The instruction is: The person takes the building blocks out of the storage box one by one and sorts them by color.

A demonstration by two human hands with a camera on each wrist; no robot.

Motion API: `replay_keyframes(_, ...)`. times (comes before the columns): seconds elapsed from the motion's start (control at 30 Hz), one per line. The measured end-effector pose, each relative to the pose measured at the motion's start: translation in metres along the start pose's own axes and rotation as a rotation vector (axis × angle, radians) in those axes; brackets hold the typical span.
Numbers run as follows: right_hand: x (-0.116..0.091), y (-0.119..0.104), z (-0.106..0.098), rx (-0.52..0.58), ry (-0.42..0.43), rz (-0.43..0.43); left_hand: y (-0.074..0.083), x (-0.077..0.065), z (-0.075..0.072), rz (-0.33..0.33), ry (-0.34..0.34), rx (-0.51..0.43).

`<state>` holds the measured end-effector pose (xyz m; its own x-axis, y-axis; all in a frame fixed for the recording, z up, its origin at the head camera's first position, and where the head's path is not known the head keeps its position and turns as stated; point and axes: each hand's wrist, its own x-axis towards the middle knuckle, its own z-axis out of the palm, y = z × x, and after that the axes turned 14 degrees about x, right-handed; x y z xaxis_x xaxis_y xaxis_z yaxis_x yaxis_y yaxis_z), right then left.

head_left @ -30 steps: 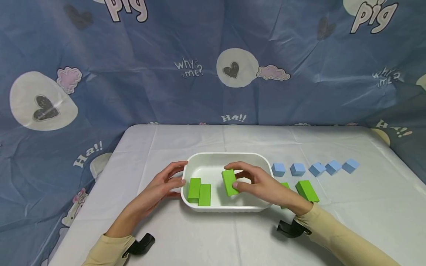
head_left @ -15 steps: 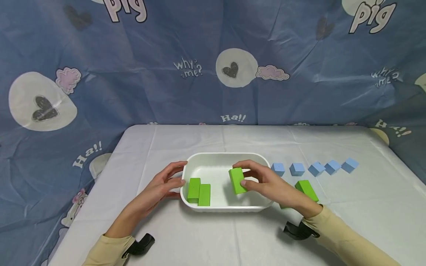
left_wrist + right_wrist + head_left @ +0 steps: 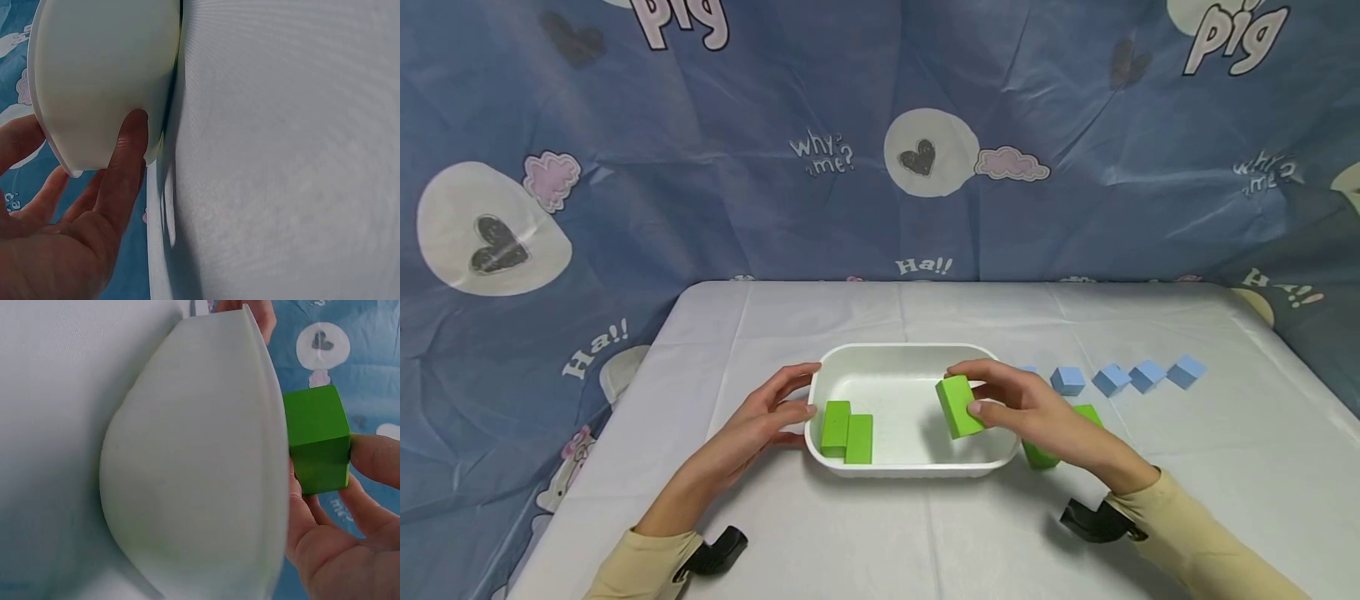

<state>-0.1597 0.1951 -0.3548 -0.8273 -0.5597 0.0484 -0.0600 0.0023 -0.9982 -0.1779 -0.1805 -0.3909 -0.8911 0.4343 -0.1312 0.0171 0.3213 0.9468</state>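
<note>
My right hand [image 3: 1037,412] pinches a green rectangular block [image 3: 958,408] between thumb and fingers, over the right part of a white plastic tub [image 3: 910,471]. In the right wrist view the block [image 3: 319,437] shows beyond the tub's rim, with a thumb and fingertips against its sides. At the tub's left end my left hand [image 3: 760,421] has its fingers spread along the outside wall; the left wrist view shows one fingertip on the tub wall [image 3: 100,94]. Inside the tub, two green blocks [image 3: 836,429] lie side by side at the left.
Right of the tub, several light blue cubes [image 3: 1111,381] stand in a row on the white-covered table [image 3: 835,542]. Two more green blocks [image 3: 1040,456] lie there, partly hidden by my right hand and forearm. A blue printed cloth [image 3: 737,217] hangs behind.
My right hand has moved right within the tub's span, carrying the green block along. It now covers more of the blocks and the nearest blue cube. The left hand stays at the tub.
</note>
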Motion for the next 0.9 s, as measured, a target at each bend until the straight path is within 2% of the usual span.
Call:
replay_keyframes(0.53,-0.026,-0.013,-0.034,-0.091,0.042,0.009,0.000,0.001,0.000,-0.010,0.003,0.007)
replay_keyframes(0.9,-0.045,-0.020,-0.054,-0.169,0.102,0.023,0.000,0.000,0.000,-0.010,-0.006,-0.004)
